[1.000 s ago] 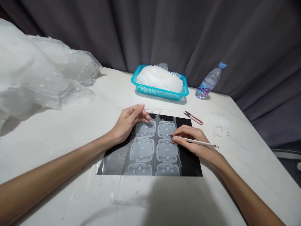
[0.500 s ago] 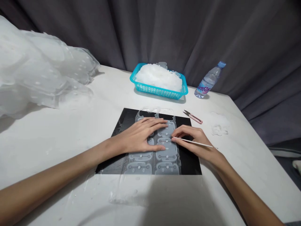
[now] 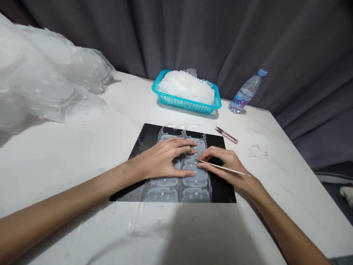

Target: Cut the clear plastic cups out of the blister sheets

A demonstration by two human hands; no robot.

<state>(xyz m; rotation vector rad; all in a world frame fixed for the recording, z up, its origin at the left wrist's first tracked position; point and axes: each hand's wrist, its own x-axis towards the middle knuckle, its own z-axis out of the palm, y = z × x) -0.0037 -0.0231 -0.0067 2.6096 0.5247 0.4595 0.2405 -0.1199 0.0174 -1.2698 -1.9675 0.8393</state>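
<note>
A translucent molded silicone-like sheet [image 3: 195,176], marked with rows of rounded shapes, lies over a black mat [image 3: 222,187]. Spread flat on its upper middle is my left hand [image 3: 168,156], fingers stretched to the right and thumb apart. My right hand [image 3: 223,162] is closed in a pinch round a thin white stick-like tool [image 3: 228,169], whose rear end points toward the wrist. Its fingertips rest at the right column of shapes, close to my left fingers. The tool's working tip is too small to make out.
A turquoise basket [image 3: 190,106] heaped with whitish pieces stands behind the mat. To its right are a water bottle [image 3: 246,94] and pink thread snips [image 3: 226,135]. Clear scraps [image 3: 257,150] lie at the right. A large pile of translucent sheets [image 3: 49,77] fills the left back.
My right hand has shifted slightly left along the sheet with the tool. My left hand stays pressed flat, its forefinger a little more bent. The view has moved slightly.
</note>
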